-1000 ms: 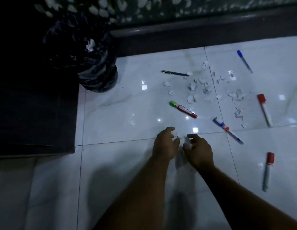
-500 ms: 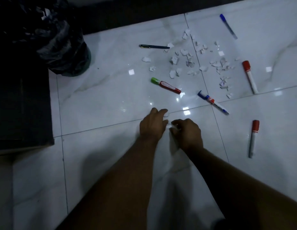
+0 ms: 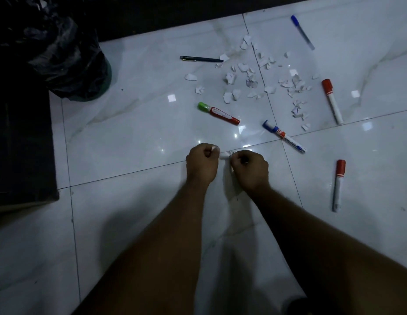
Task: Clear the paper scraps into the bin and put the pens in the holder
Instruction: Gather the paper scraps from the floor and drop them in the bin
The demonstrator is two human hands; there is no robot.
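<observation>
1. Head view: left hand (image 3: 201,163) and right hand (image 3: 250,169) are both closed in a grip on one white paper scrap (image 3: 225,155), just above the floor (image 3: 129,137).
2. Risk: the small scrap may tear or slip on the way to the bin (image 3: 68,64), which is well apart.
3. Other paper scraps (image 3: 250,78) and pens, such as the blue marker (image 3: 283,136), lie ahead; no holder is visible.
4. The marker's label print is too blurred to read.

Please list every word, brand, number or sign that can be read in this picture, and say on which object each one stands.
No text here can be read with certainty.
Blue-capped marker: dark print runs along the white barrel, too blurred to read.
Green-capped marker: a pale label on the red barrel, illegible.
Two red-capped markers: only red bands show, no readable words.
Dark pen and blue-capped pen: no visible print.
</observation>
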